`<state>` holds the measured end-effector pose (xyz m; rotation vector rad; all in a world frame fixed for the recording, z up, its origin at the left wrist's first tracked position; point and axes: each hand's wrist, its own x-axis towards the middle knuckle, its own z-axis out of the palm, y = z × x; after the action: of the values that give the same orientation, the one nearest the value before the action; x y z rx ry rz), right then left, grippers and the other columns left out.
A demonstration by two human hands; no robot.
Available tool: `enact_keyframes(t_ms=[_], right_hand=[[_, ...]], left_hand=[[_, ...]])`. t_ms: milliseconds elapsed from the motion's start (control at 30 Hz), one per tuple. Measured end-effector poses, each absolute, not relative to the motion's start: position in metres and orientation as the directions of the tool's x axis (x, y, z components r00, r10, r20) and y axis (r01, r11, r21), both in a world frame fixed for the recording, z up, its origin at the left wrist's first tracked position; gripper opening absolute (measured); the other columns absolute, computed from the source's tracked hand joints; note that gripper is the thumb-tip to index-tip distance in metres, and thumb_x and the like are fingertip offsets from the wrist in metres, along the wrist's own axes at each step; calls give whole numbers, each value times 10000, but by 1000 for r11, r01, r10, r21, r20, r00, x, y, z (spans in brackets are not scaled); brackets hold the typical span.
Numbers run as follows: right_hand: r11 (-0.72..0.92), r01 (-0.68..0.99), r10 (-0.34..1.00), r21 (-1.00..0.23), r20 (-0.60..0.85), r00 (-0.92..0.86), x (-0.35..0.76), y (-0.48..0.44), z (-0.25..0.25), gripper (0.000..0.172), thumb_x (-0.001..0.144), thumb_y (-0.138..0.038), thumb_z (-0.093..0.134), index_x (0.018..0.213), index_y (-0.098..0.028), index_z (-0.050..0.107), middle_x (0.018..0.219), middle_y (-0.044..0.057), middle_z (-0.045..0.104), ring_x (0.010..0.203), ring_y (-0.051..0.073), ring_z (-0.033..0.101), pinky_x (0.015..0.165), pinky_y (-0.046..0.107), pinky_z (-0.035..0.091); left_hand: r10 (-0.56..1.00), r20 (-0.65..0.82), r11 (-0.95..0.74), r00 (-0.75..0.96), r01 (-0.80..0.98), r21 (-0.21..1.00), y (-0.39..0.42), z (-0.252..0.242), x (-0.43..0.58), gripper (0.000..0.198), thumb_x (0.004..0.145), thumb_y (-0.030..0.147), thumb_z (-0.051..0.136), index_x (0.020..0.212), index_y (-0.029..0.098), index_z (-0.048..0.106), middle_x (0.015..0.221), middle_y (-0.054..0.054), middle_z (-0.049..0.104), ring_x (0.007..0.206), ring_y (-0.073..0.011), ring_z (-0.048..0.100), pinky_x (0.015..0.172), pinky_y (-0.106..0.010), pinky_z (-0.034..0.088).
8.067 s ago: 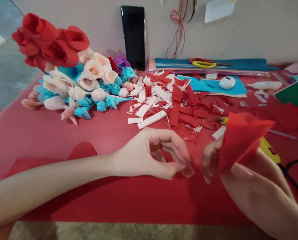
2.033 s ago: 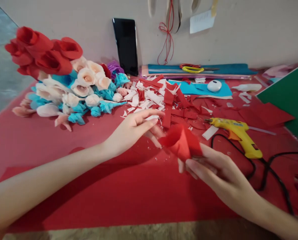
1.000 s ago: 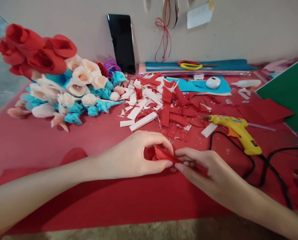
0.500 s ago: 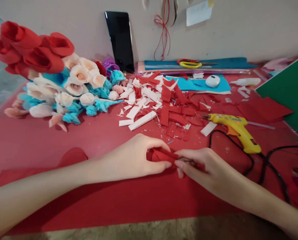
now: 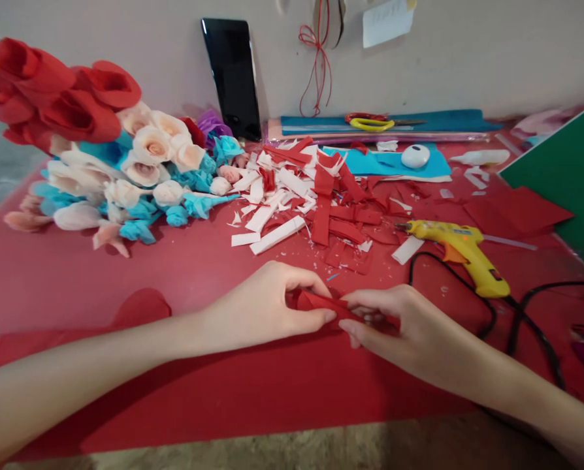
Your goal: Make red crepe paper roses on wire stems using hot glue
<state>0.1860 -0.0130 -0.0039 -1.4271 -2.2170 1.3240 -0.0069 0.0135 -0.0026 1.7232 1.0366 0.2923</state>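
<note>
A small piece of red crepe paper (image 5: 316, 301), partly rolled, is held between my two hands at the middle front of the table. My left hand (image 5: 277, 303) curls around its left part, with the thumb along the near side. The fingertips and thumb of my right hand (image 5: 390, 316) pinch its right end; the other right fingers are folded beneath and partly hidden. Under both hands lies a wide red sheet (image 5: 213, 398) along the front edge. A rounded red paper piece (image 5: 142, 307) rests behind my left forearm.
Paper flowers (image 5: 149, 153) in red, cream and blue are heaped at the left. Red and white scraps (image 5: 292, 202) cover the middle back. A yellow glue gun (image 5: 461, 248) with a black cord lies right. Behind are a phone (image 5: 233, 78), scissors (image 5: 375, 123) and a green board (image 5: 561, 183).
The view has shifted slightly. My right fingers have opened a little at the right end of the red paper; my left hand keeps its hold.
</note>
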Motion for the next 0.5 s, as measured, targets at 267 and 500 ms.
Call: enact_keyframes(t_ms=[267, 500], right_hand=[[251, 673, 806, -696, -235, -544, 190, -13, -11, 214, 839, -282, 448, 720, -150, 566, 562, -28, 524, 497, 63, 430, 466, 190, 293], [301, 662, 867, -687, -92, -489, 199, 0, 5, 205, 836, -338, 479, 799, -184, 610, 626, -16, 606, 551, 87, 519, 511, 201, 361]], left_hand=[[733, -351, 75, 582, 444, 893, 11, -9, -2, 134, 751, 257, 556, 786, 145, 620, 680, -4, 641, 580, -90, 589, 526, -158, 445], [738, -379, 187, 558, 370, 910, 10, -21, -4, 182, 764, 325, 558, 823, 155, 587, 671, -3, 621, 558, -93, 587, 534, -177, 455]])
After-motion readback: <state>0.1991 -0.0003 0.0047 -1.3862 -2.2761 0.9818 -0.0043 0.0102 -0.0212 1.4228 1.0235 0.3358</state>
